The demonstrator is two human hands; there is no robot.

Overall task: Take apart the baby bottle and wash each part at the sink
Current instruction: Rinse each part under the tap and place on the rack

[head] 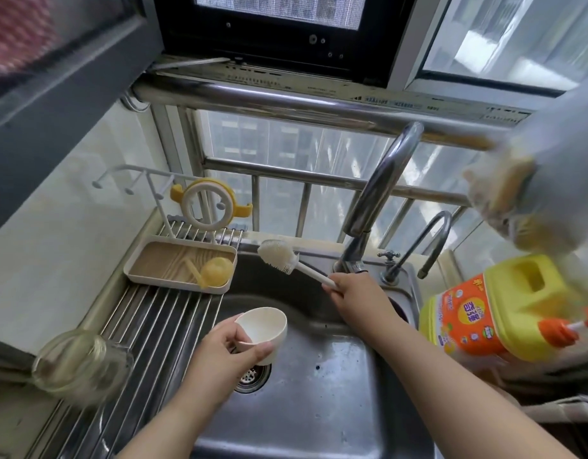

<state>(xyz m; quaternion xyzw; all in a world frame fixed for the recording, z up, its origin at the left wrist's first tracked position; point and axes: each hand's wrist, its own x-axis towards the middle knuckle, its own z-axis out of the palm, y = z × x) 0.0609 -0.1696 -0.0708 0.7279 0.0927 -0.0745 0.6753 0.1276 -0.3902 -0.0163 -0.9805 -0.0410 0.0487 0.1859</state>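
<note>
My left hand (231, 351) grips a cream bottle cap (263, 327) over the steel sink (335, 392), its open side turned up and away from me. My right hand (350, 296) holds the handle of a white silicone bottle brush (279, 256), whose head points up and left, clear of the cap. The clear glass bottle body (77, 366) lies on its side on the roll-up drying rack (163, 326) at the left. A yellow teat and straw piece (214, 271) rests in the beige tray (147, 276). The collar ring with yellow handles (208, 203) hangs behind the tray.
The tall chrome faucet (382, 180) arches over the sink, with a smaller tap (428, 240) to its right. A yellow detergent jug (494, 309) stands at the sink's right edge. The drain strainer (251, 376) sits below my left hand. Window bars run behind.
</note>
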